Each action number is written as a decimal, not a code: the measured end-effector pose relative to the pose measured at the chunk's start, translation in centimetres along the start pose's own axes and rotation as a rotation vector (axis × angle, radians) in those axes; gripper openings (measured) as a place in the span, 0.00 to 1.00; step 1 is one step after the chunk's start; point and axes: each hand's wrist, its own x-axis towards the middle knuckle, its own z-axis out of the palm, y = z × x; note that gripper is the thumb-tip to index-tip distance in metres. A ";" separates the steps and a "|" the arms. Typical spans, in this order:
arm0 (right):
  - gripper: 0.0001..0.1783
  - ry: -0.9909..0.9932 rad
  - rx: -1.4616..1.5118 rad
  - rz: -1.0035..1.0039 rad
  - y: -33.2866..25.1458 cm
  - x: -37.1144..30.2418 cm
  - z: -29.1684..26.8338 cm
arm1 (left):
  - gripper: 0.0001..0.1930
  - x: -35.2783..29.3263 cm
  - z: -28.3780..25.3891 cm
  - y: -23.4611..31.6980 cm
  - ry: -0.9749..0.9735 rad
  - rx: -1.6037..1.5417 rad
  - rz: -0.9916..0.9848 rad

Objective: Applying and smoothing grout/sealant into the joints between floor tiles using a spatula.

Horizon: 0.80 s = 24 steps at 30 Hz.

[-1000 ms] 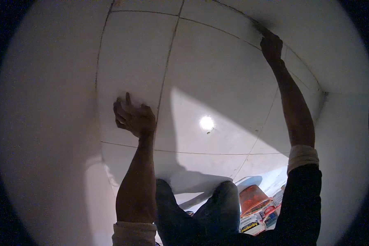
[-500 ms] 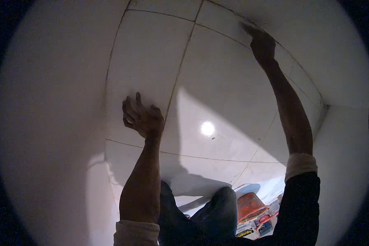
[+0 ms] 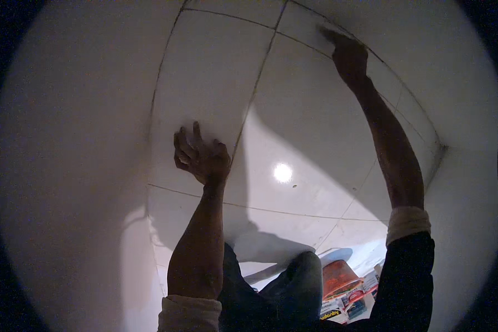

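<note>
My left hand (image 3: 202, 157) leans on a large pale floor tile (image 3: 216, 72), its fingers spread and bent, holding nothing. Stretched far out to the right, my right hand (image 3: 350, 58) is closed at the seam between floor and wall. From its fingers sticks a small dark flat thing (image 3: 327, 34), held low over the narrow tile strip along that wall; dim light and blur hide its kind. Thin dark joint lines (image 3: 255, 88) run between the tiles, one of them just right of my left hand.
Pale walls (image 3: 55, 149) rise at left and right, meeting the floor in a corner (image 3: 441, 146). By my knees (image 3: 301, 276) stands an orange-red bucket (image 3: 340, 278), with printed packages (image 3: 333, 310) beside it. A small dark speck (image 3: 294, 186) lies near the bright light reflection.
My right hand has shifted slightly left along the wall seam with the dark thing. The whole view has swung a little, so the left hand appears further right while keeping its place on the tile.
</note>
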 end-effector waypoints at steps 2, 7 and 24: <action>0.27 -0.029 -0.254 0.040 -0.2 0.2 0.1 | 0.28 0.2 0.0 0.1 0.039 -0.032 0.022; 0.26 0.043 -0.093 -0.035 -0.8 0.9 0.1 | 0.28 0.3 -0.2 0.1 0.025 -0.031 0.000; 0.26 -0.120 -0.065 0.082 -4.7 4.6 0.4 | 0.35 0.2 -0.1 -0.4 -0.027 -0.031 -0.029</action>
